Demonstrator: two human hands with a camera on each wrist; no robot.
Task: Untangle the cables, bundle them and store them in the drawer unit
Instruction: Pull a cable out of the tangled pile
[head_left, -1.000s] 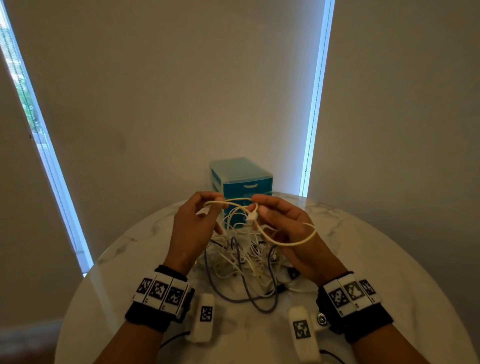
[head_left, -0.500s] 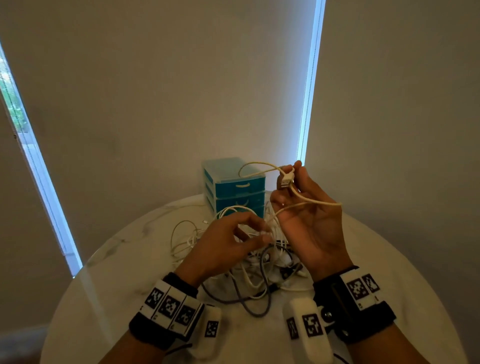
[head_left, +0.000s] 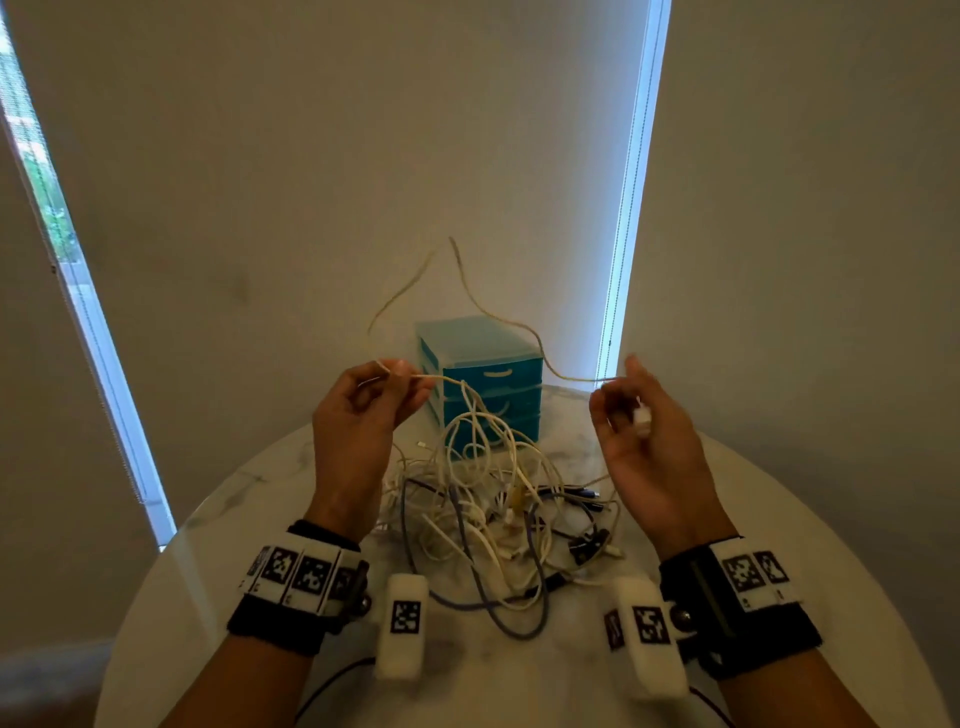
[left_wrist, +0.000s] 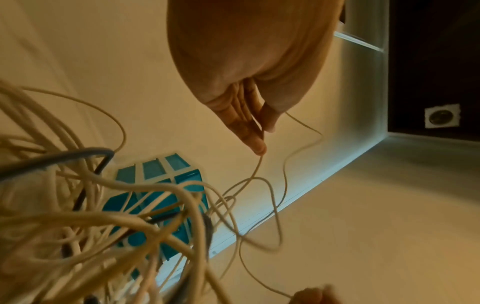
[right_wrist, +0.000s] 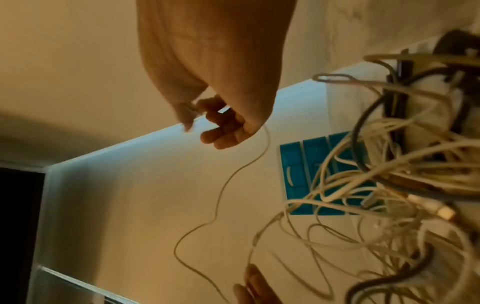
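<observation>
Looping slack between both hands' pinching fingers (head_left: 400, 371), thin cream cable (head_left: 498, 317), above tangled pile (head_left: 493, 499).

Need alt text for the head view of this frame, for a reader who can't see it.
Two raised hands stretch one thin cream cable between them: the left hand pinches it, the right hand holds its plug end. Below, a tangled cable pile lies on a round marble table, before a closed teal drawer unit.

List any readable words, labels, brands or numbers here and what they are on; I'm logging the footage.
None can be read.
Wristbands: black-and-white square code patterns only; tiny marks beneath them are too small to read.
Drawer unit: no visible label.
Cables: no legible print.
</observation>
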